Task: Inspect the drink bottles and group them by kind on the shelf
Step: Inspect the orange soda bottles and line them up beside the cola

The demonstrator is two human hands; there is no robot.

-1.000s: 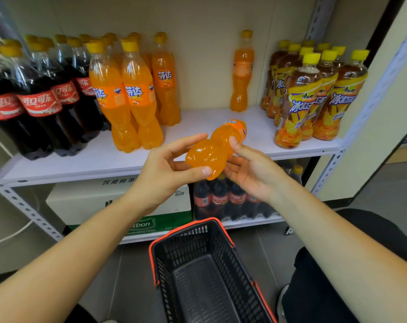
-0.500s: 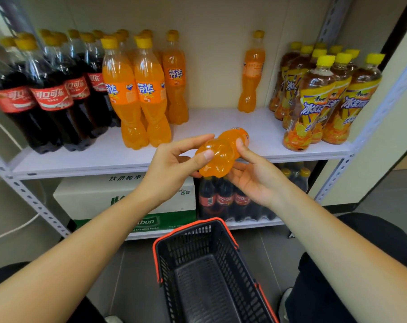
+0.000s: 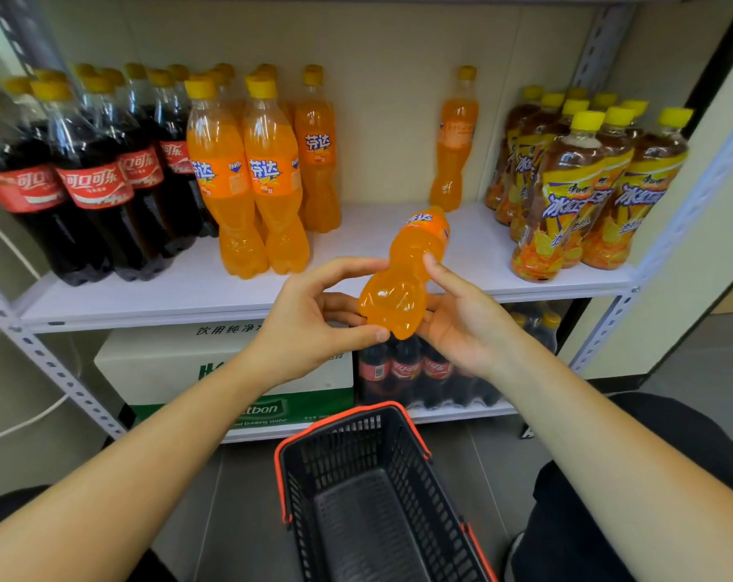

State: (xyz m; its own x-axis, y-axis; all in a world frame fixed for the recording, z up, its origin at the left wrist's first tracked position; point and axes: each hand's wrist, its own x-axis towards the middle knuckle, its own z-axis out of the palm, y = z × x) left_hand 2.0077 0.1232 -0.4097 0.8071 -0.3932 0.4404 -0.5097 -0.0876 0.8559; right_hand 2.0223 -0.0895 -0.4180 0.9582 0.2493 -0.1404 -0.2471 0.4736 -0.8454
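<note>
Both hands grip one orange soda bottle (image 3: pixel 402 283), held in the air just in front of the shelf's (image 3: pixel 167 296) front edge, near its middle. The left hand (image 3: pixel 306 325) pinches the rounded base, thumb below and forefinger above. The right hand (image 3: pixel 461 325) cradles the narrow waist, thumb on top and fingers curled underneath. The bottle lies tipped, with its base toward the viewer and its label end pointing away over the shelf; its cap is hidden.

Compared with a second ago, the bottle has turned a little and its far end has lifted, while both grips look unchanged. That suggests the inspection is still under way and placing has not begun.

On the shelf, a group of orange bottles (image 3: pixel 251 182) of the same kind stands left of centre. Cola bottles (image 3: pixel 91 186) fill the left end and iced tea bottles (image 3: pixel 587 186) the right end. A lone orange bottle (image 3: pixel 455 140) stands at the back edge, apart from both neighbouring groups. The held bottle probably belongs beside the orange group.

A black shopping basket (image 3: pixel 356 447) sits on the floor below the hands.
</note>
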